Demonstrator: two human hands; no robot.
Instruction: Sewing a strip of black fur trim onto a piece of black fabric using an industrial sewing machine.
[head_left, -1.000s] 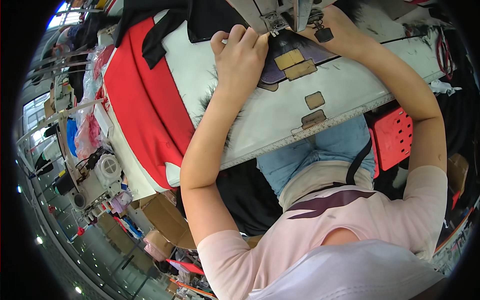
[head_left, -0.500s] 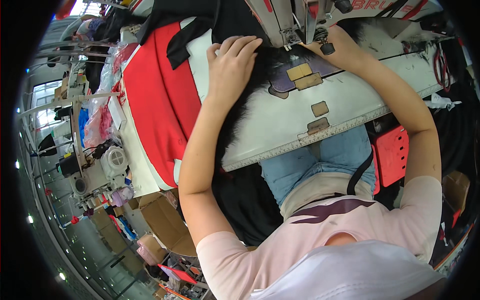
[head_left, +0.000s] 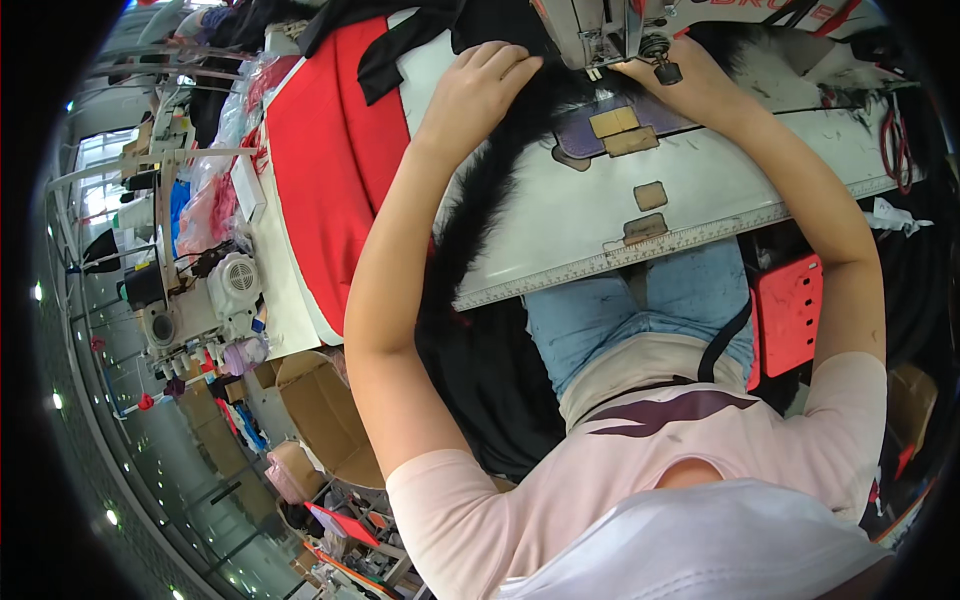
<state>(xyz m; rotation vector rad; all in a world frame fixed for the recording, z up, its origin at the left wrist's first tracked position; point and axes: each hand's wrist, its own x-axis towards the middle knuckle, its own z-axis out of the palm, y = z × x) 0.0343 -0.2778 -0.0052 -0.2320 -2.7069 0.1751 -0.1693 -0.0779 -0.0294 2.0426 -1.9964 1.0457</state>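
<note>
A long strip of black fur trim (head_left: 487, 205) runs from the table's front edge up toward the needle of a sewing machine (head_left: 590, 30). My left hand (head_left: 482, 88) is left of the needle, its fingers bent and close together over the black fur; the thumb is hidden. Right of the presser foot (head_left: 595, 73), my right hand (head_left: 692, 85) lies low beside the machine head, which covers most of its fingers. One fingertip shows close to the foot, by the fur. What that hand grips, if anything, is hidden.
Red fabric (head_left: 335, 170) and black cloth (head_left: 400, 60) lie on the left of the white table (head_left: 540, 240). A ruler strip (head_left: 690, 235) edges its front. Red-handled scissors (head_left: 895, 145) are at the right. A cardboard box (head_left: 325, 415) stands lower left.
My left hand has moved slightly up and right in the picture, its fingers closer together. More of the fur strip shows beside my left forearm. The whole view has shifted a little.
</note>
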